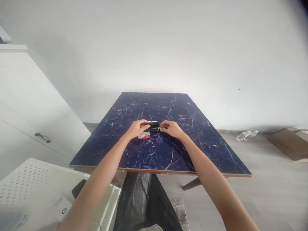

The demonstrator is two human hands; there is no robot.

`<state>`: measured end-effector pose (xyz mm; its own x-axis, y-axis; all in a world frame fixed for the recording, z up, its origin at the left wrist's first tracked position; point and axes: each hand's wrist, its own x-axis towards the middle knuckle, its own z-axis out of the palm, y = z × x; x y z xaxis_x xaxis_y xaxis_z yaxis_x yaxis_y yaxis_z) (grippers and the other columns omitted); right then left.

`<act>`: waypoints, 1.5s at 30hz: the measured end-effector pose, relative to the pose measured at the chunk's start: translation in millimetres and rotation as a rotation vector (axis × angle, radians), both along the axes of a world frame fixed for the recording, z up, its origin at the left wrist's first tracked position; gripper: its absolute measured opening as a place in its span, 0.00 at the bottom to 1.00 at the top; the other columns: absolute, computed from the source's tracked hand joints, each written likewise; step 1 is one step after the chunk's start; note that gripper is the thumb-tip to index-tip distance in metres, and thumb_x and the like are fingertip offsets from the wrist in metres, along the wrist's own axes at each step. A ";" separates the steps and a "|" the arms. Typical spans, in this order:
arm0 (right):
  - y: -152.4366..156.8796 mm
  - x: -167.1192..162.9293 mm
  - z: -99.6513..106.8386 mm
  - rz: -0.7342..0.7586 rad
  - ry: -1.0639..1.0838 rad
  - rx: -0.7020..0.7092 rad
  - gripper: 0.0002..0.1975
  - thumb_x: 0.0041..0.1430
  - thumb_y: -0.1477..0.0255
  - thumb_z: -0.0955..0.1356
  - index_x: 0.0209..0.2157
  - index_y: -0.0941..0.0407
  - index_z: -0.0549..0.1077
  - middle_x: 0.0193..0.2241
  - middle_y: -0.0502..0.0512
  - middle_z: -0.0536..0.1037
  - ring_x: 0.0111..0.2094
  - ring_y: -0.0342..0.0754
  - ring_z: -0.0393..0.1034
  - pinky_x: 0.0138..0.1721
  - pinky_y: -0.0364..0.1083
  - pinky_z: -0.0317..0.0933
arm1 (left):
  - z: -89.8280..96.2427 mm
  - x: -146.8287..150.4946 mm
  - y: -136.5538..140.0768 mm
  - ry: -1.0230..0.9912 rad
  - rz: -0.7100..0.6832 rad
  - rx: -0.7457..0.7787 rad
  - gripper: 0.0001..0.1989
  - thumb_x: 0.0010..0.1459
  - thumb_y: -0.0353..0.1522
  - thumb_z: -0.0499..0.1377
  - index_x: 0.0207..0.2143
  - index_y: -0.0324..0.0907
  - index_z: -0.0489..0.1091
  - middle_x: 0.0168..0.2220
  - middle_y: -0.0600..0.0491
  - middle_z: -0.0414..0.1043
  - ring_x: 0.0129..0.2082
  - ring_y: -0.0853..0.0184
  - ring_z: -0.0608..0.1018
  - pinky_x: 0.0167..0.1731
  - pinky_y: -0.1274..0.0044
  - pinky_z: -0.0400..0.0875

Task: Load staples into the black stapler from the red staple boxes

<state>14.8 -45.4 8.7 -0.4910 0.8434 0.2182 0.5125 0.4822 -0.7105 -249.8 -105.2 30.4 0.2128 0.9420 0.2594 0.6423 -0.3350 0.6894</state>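
A black stapler [154, 125] lies sideways over the middle of the blue table, its top and lower parts spread apart. My left hand [138, 128] is closed around its left end, where a bit of orange shows by the fingers. At the stapler's right end, my right hand [170, 128] is closed in a pinch. Something small and silvery shows at those fingertips, too small to name. Just below the stapler and close to my left hand sits a small red and white box [144, 135].
The table [154, 154] has a dark blue marble-look top and stands against a white wall. To the left are a white cabinet [36, 106] and a white perforated surface [29, 183] with a dark object [78, 188]. Plastic bottles [246, 135] and a cardboard box [288, 144] lie on the right floor.
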 end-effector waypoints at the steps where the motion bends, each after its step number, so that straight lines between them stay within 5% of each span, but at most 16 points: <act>1: -0.3 0.0 0.5 0.000 -0.006 -0.001 0.11 0.53 0.70 0.74 0.40 0.52 0.79 0.41 0.50 0.83 0.41 0.48 0.77 0.47 0.47 0.68 | -0.2 0.0 0.1 0.000 -0.001 0.003 0.19 0.63 0.45 0.58 0.50 0.46 0.76 0.49 0.49 0.78 0.46 0.59 0.79 0.46 0.70 0.72; 19: -4.6 3.3 8.3 0.025 -0.179 0.164 0.08 0.57 0.69 0.72 0.40 0.49 0.82 0.40 0.51 0.83 0.38 0.50 0.77 0.43 0.47 0.68 | -2.0 -0.4 1.5 0.017 0.008 -0.002 0.20 0.63 0.46 0.57 0.51 0.46 0.76 0.49 0.49 0.78 0.46 0.59 0.79 0.46 0.70 0.73; 29: -6.5 1.8 11.5 0.157 -0.178 0.341 0.05 0.57 0.72 0.72 0.34 0.50 0.83 0.42 0.51 0.82 0.44 0.51 0.75 0.51 0.49 0.65 | -3.5 -1.4 1.9 0.017 0.010 0.014 0.19 0.63 0.45 0.58 0.50 0.46 0.76 0.48 0.49 0.78 0.45 0.59 0.79 0.47 0.70 0.72; 45: -0.2 11.2 11.2 0.043 -0.062 0.123 0.06 0.57 0.68 0.72 0.36 0.49 0.83 0.39 0.50 0.83 0.39 0.49 0.77 0.45 0.46 0.68 | -2.3 -1.6 1.4 0.025 0.005 0.006 0.20 0.64 0.46 0.57 0.51 0.46 0.76 0.49 0.48 0.78 0.46 0.59 0.79 0.46 0.70 0.72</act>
